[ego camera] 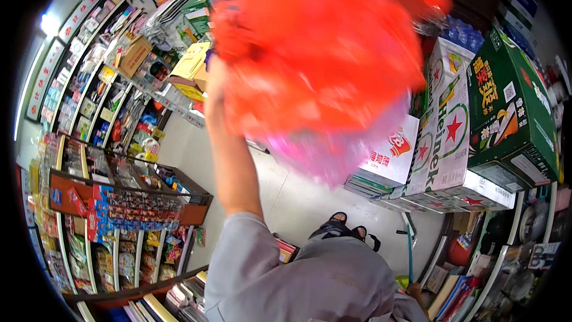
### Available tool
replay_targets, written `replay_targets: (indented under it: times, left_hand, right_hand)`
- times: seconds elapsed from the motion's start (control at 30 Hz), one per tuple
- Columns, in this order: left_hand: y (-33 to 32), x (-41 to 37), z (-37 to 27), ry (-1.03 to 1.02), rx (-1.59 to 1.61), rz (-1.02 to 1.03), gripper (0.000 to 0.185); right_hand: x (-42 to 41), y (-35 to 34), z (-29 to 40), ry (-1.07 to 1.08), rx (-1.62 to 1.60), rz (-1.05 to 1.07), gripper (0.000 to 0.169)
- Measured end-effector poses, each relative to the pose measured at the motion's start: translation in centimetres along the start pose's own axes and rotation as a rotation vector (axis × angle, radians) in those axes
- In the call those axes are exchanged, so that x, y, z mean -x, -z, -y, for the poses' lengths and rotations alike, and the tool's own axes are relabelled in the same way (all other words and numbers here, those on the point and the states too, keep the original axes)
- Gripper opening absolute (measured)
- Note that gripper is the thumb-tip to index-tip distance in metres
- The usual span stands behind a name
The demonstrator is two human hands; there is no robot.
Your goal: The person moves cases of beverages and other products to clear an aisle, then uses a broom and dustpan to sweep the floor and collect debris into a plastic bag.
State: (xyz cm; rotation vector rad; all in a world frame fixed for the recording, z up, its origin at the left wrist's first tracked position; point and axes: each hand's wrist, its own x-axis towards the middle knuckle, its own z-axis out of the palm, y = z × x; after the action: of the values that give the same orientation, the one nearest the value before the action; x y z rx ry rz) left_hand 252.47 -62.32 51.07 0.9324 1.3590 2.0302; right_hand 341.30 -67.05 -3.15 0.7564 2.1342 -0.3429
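Observation:
A bundle of red plastic bags or sheeting [321, 53], blurred by motion, fills the upper middle of the head view. Pink-purple translucent plastic [330, 152] hangs below it. My left arm is raised, and my left hand [216, 71] holds the bundle at its left side; the fingers are mostly hidden behind the red plastic. Low on the right, only part of my right hand [415, 293] shows beside my grey shirt. It is close to the lower end of a teal pole [410, 250] and a yellow-green object [402, 281]; whether it grips either cannot be seen.
Stacked Heineken cartons [447, 143], a green beer carton [509, 112] and a white carton [393, 152] stand right. Snack shelves [120, 250] and a long wall shelf [80, 85] line the left. Books [456, 295] fill a lower right shelf. My sandalled feet [339, 221] are on the tiled floor.

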Motion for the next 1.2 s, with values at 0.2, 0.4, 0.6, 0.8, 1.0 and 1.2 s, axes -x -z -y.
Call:
replay_targets:
  times: [0.2, 0.4, 0.6, 0.8, 1.0, 1.2]
  left_hand:
    - [12.9, -6.2, -4.1, -0.285, 0.197, -0.390, 0.033]
    - [19.2, -12.3, 3.4, -0.262, -0.320, -0.479, 0.037]
    - [17.6, -12.5, 9.4, -0.182, -2.142, 0.397, 0.031]
    - [18.5, -15.9, 3.9, -0.284, -1.472, 0.434, 0.035]
    - [12.0, -21.9, 13.0, -0.383, -1.169, 0.820, 0.039]
    - [10.4, -23.8, 18.1, 0.071, -0.991, 1.080, 0.043]
  right_hand:
    - [3.8, 9.9, 0.8, -0.296, -0.496, -0.160, 0.021]
    - [7.1, 19.4, 4.4, -0.308, -0.624, -0.317, 0.018]
    - [7.1, 26.4, 11.6, -0.293, -0.704, -0.429, 0.015]
    - [7.6, 29.1, 15.4, -0.324, -0.749, -0.553, 0.014]
    - [-0.2, 15.6, 13.5, -0.777, -0.768, -0.334, 0.018]
    - [1.9, 8.1, 15.5, -1.156, -0.644, -0.598, 0.027]
